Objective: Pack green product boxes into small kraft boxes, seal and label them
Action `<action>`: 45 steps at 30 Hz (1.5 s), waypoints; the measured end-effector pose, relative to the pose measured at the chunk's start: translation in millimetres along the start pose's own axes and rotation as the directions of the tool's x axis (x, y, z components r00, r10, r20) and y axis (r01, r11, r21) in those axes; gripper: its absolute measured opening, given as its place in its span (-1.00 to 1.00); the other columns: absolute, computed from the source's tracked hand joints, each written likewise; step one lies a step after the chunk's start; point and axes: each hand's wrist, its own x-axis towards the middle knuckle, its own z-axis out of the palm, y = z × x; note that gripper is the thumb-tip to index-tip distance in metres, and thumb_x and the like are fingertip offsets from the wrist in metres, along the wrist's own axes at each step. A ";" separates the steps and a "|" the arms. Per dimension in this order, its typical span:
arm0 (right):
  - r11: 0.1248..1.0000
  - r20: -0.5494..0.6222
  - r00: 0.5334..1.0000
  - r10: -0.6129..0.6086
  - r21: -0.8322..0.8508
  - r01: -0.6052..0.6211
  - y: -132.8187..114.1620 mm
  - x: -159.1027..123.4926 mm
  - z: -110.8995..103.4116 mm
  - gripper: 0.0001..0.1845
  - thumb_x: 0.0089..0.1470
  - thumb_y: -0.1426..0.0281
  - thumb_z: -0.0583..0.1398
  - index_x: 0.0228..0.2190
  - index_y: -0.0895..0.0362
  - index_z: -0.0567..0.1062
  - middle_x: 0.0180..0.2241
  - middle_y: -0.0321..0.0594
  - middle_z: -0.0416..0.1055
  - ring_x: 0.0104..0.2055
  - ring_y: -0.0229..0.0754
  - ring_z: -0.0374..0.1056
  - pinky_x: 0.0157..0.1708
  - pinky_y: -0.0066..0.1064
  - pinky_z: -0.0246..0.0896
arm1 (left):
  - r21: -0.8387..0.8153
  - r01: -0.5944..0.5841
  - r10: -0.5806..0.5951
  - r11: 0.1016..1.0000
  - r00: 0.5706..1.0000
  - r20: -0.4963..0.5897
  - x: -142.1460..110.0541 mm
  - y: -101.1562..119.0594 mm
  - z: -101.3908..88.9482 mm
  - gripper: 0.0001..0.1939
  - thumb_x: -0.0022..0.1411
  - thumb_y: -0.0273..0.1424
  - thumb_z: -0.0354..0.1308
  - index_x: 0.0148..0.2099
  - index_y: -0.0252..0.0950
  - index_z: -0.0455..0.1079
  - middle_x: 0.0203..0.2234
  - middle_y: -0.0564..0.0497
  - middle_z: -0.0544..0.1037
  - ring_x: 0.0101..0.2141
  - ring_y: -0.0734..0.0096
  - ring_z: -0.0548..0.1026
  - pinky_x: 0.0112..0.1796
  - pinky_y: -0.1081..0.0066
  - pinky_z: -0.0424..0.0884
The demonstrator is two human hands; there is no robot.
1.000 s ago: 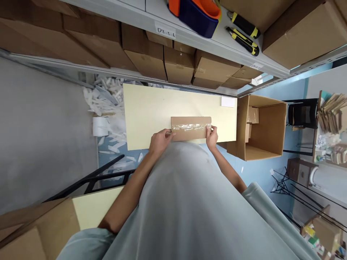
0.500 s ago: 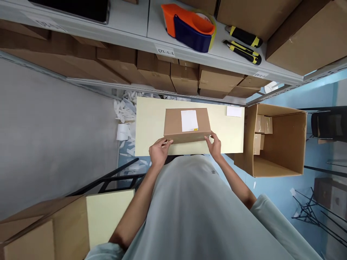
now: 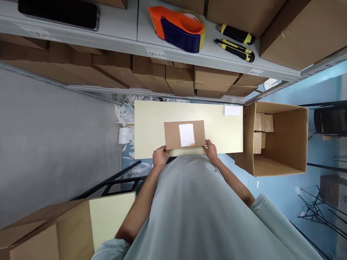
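Note:
A small brown cardboard box (image 3: 171, 135) with a white label (image 3: 187, 134) on its top face is at the front edge of the pale yellow table (image 3: 149, 122). My left hand (image 3: 161, 156) grips the box's near left corner, its fingertips partly hidden under the edge. At the near right corner, my right hand (image 3: 210, 150) holds the box with the thumb and fingers. The box's underside is hidden, so I cannot tell whether it rests on the table or is slightly lifted.
A large open carton (image 3: 287, 141) with small boxes inside stands right of the table. A white slip (image 3: 231, 111) lies at the table's back right. On the shelf above are a tape dispenser (image 3: 179, 30), two utility knives (image 3: 235, 50) and a phone (image 3: 59, 13).
The box has come nearer my body and tipped, so its front side no longer shows. Both hands have moved down with it, and my view has shifted slightly.

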 end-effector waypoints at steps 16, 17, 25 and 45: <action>0.954 -0.039 0.958 -0.284 -0.109 0.278 -62.8 9.4 0.4 -0.60 0.03 0.37 0.30 -0.09 -0.18 0.71 0.02 -0.10 0.72 -0.06 0.32 0.73 0.03 0.22 0.66 | 0.066 -0.070 0.075 0.995 0.994 -0.074 43.4 3.3 -60.0 -0.27 0.11 -0.44 0.21 0.37 -0.29 0.44 0.10 -0.35 0.72 0.22 -0.22 0.66 0.15 0.05 0.58; 0.944 -0.098 0.945 -0.313 -0.145 0.298 -76.3 19.3 -11.7 -0.60 0.06 0.36 0.27 -0.08 -0.20 0.71 0.01 -0.08 0.72 0.03 0.39 0.70 0.09 0.30 0.63 | 0.108 -0.111 0.125 0.988 0.984 -0.129 49.7 5.5 -68.4 -0.21 0.05 -0.48 0.21 0.38 -0.35 0.44 0.17 -0.41 0.68 0.30 -0.27 0.59 0.23 0.00 0.54; 0.694 -0.333 0.617 -0.713 -0.463 0.551 -291.9 101.8 -144.4 -0.43 0.44 0.22 0.08 0.34 0.14 0.47 0.33 0.16 0.50 0.43 0.29 0.39 0.44 0.21 0.29 | 0.082 -0.530 0.507 0.844 0.739 -0.443 53.5 129.7 -152.8 -0.34 0.34 -0.43 0.03 0.44 -0.40 0.42 0.36 -0.36 0.56 0.40 -0.22 0.47 0.47 -0.19 0.25; 0.759 -0.274 0.711 -0.648 -0.317 0.570 -388.6 108.8 -141.5 -0.54 0.41 0.12 0.24 0.10 0.22 0.52 0.00 0.05 0.65 0.01 0.06 0.54 0.13 -0.16 0.43 | -0.196 -0.889 0.554 0.413 0.416 -0.721 -11.7 208.9 -203.8 -0.68 0.48 -0.41 0.11 0.19 -0.20 0.53 0.10 -0.21 0.69 0.13 -0.03 0.65 0.19 -0.02 0.57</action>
